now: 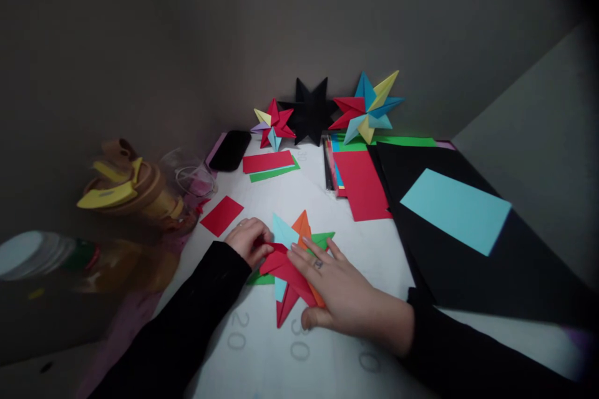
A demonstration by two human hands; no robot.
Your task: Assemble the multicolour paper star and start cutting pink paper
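Observation:
A folded paper star with red, orange, green and light blue points lies on the white, number-marked sheet in front of me. My left hand is closed at the star's left side, thumb and fingers pinching a red paper point. Over the star's right half lies my right hand, its fingers stretched out flat and a ring on one of them. Those fingers cover part of the orange and green points. Just beyond my left hand is a loose red paper rectangle.
Three finished stars lean on the wall: a small red one, a black one and a multicoloured one. Black sheets with a light blue rectangle lie right. A phone, lidded cup and bottle stand left.

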